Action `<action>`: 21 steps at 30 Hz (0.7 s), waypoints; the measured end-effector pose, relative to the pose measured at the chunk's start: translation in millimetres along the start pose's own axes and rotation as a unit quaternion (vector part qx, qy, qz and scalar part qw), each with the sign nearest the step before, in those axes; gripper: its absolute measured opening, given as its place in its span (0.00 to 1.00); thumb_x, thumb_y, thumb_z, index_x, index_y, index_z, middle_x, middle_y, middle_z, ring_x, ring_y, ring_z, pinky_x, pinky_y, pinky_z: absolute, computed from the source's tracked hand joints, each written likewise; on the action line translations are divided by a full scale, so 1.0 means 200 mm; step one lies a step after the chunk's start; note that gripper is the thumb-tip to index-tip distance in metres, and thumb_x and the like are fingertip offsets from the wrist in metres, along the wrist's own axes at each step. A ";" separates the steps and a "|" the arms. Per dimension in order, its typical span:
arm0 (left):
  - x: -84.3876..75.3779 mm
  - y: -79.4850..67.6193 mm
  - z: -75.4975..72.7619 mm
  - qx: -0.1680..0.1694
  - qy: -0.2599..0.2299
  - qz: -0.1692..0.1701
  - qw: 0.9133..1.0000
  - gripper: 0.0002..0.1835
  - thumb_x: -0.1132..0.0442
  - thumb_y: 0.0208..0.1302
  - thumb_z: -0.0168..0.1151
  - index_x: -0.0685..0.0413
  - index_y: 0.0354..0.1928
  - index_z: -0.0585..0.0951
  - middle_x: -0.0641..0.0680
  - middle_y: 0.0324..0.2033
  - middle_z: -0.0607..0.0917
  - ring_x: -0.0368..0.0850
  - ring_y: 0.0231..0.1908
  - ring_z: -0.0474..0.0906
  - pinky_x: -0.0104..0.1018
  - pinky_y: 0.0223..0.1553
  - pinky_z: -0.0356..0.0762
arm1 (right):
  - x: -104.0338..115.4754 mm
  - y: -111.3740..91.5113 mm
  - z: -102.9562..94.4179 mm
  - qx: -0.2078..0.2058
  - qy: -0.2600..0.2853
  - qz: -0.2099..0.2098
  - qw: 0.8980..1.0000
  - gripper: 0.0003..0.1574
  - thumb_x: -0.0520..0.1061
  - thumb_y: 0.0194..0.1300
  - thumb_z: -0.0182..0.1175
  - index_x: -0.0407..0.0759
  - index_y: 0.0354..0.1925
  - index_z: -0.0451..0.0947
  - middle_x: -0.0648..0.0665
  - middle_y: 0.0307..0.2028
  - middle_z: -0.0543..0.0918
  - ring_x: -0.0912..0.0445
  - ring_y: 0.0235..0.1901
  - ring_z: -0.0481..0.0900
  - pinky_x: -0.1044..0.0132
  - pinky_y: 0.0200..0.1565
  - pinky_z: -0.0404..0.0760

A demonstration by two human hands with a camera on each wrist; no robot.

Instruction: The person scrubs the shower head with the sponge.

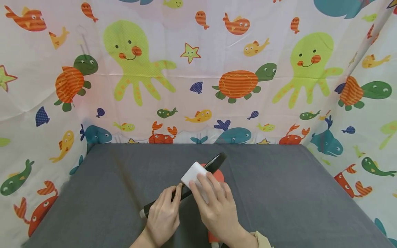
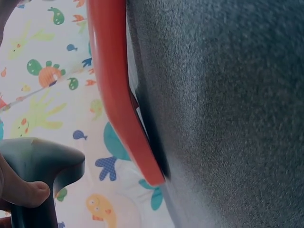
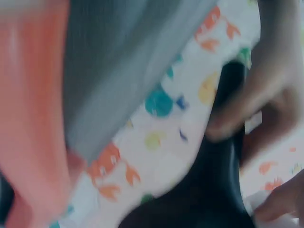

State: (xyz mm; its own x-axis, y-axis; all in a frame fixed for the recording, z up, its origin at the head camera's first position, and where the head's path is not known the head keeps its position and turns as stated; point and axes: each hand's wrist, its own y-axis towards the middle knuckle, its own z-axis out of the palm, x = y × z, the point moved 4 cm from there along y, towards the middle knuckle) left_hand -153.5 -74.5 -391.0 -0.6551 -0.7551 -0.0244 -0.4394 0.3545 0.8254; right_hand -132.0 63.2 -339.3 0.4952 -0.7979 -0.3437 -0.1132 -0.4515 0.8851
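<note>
Left hand (image 1: 164,214) grips a black tool (image 1: 215,164) around its handle, fingers curled. Tool is held slantwise over the middle of the table: pale-tipped handle end near left, broad end far right. Left wrist view shows it raised off the tabletop (image 1: 273,186).

Right hand (image 1: 217,208) holds a white pad (image 1: 193,173) against the black tool, fingers bent over the pad and set slightly apart; thumb is hidden, so can't tell how tight the pinch is. Pad sits across the tool, just far right of the left hand. Looks like folded cloth or a sponge, but the right wrist view is too blurred to be sure.

Red tool (image 1: 219,175) lies on the grey tabletop below the right hand, partly covered by it: rounded end far, handle end near. Apart from the black tool.

Light sleeve (image 1: 262,240) at right wrist. Sea-animal curtain (image 1: 192,113) behind and along both sides.
</note>
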 end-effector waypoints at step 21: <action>0.00 0.01 -0.01 -0.038 -0.352 -0.086 0.931 0.25 0.70 0.55 0.66 0.70 0.56 0.73 0.60 0.44 0.78 0.50 0.40 0.79 0.27 0.42 0.76 | -0.46 -0.24 0.10 0.017 0.572 0.533 0.623 0.21 0.42 0.75 0.31 0.45 0.63 0.58 0.49 0.53 0.68 0.55 0.45 0.70 0.63 0.42 0.73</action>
State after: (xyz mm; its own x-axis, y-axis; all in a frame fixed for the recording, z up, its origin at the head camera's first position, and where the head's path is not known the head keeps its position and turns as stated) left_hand -153.4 -74.0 -387.9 -0.8309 -0.2395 -0.5022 -0.5486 0.2015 0.8115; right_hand -189.6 149.4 -356.7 0.4104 0.1472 0.8999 -0.9119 0.0674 0.4049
